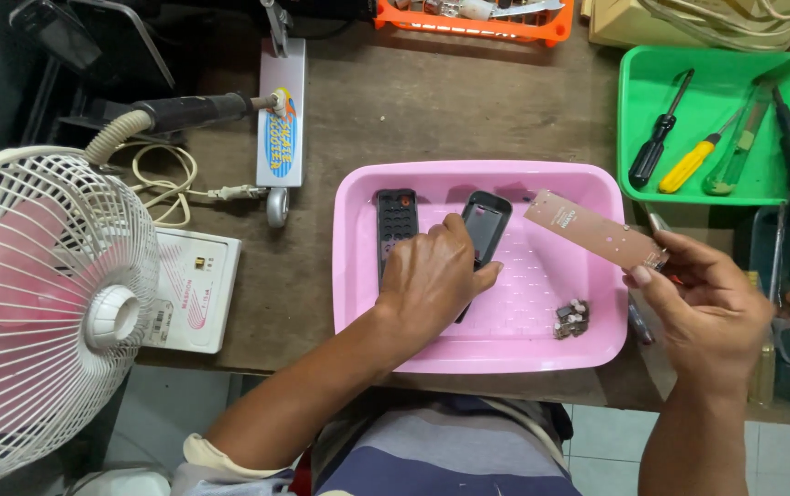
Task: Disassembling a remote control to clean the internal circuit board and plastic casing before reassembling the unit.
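A small repair workshop — a worn wooden bench [468,101] with a green tray [643,69] of screwdrivers [657,142] at two o'clock, a soldering tool [197,110] at eleven, and a bare circuit board [588,227] over a pink tray [487,349] — remote-control parts inside.

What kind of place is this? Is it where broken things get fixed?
Probably a small electronics repair bench. The right hand holds a long brown circuit board, the left hand rests on opened black remote-control shells in a pink plastic tray, and screwdrivers lie in a green plastic tray.
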